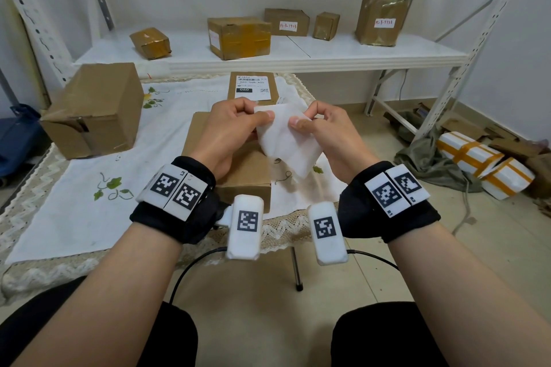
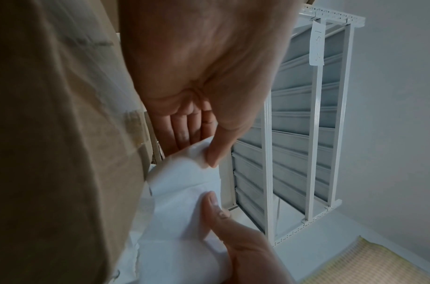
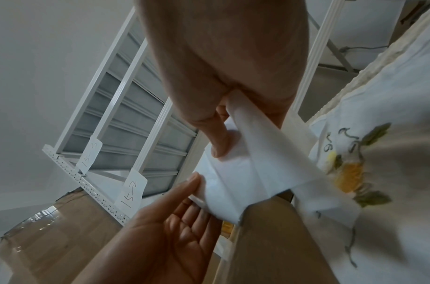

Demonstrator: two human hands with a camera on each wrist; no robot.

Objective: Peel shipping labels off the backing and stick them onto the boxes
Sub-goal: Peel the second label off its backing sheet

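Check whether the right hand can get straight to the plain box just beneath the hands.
Probably not yet: the right hand pinches the label sheet, as does the left hand. Nothing else lies over the plain box.

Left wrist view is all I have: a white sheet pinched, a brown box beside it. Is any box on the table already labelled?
Observer: Yes. In the head view the flat box beyond the hands carries a printed label.
Operator: What is the right hand's grip?
Observer: The right hand pinches the sheet at its top right corner between thumb and forefinger. The left hand pinches the top left corner.
Operator: Is the box under the hands labelled?
Observer: The near box below the hands shows only bare brown cardboard where its top is visible. The hands and the sheet hide part of it.
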